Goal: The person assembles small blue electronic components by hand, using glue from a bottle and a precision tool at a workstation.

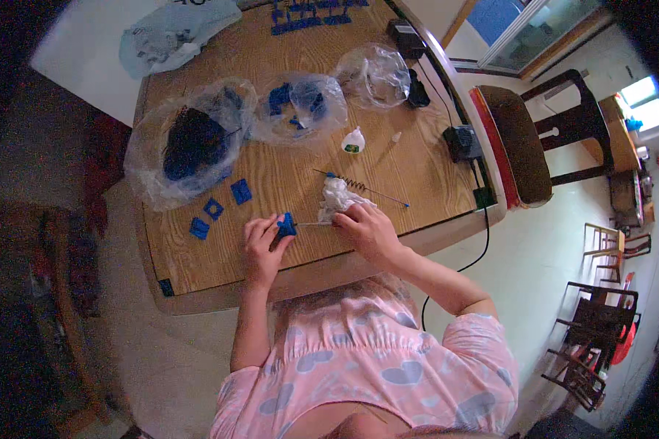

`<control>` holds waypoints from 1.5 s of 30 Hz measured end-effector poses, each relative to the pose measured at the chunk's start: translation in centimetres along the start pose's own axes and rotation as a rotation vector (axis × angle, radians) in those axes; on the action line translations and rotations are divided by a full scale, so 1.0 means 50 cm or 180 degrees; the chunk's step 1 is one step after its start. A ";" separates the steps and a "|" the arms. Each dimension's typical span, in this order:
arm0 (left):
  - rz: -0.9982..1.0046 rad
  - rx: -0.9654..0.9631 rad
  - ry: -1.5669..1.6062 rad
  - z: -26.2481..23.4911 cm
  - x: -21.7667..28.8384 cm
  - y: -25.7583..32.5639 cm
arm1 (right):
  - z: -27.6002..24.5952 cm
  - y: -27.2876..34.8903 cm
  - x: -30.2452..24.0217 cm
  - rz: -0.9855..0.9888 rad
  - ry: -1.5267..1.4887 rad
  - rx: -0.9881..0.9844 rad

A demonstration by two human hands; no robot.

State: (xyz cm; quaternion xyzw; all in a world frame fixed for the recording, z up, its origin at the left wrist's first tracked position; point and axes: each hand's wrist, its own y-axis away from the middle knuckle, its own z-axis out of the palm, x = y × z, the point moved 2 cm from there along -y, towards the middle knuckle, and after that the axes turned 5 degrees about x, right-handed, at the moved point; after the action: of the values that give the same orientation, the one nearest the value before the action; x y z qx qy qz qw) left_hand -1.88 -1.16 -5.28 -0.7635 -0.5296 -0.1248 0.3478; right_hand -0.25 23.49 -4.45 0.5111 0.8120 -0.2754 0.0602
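Observation:
My left hand (262,241) is closed on a small blue plastic part (286,224), pinched between thumb and fingers above the table's near edge. From that part a thin pale rod (314,224) runs right to my right hand (366,228), whose fingers are closed around its other end. A crumpled white tissue (337,196) lies against the right fingers. Just beyond it rests a thin metal rod with a dark coil spring (354,184) and blue ends. Several loose blue square pieces (213,209) lie left of my left hand.
Open clear bags hold black pieces (194,143) and blue parts (298,102); another clear bag (373,77) stands beside them. A small white bottle (353,140) stands mid-table. Black adapters (461,143) and cables line the right edge. Blue parts in rows (311,20) lie at the far end.

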 end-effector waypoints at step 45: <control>0.0008 -0.0071 0.0126 -0.001 0.003 -0.008 | -0.057 -0.002 -0.004 0.1263 -0.0571 -0.0995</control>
State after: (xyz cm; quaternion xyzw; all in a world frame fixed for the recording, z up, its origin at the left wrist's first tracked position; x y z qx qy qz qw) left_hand -2.18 -1.01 -4.99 -0.7653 -0.5203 -0.1454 0.3499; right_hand 0.28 24.75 -1.95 0.6183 0.7200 -0.1737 0.2630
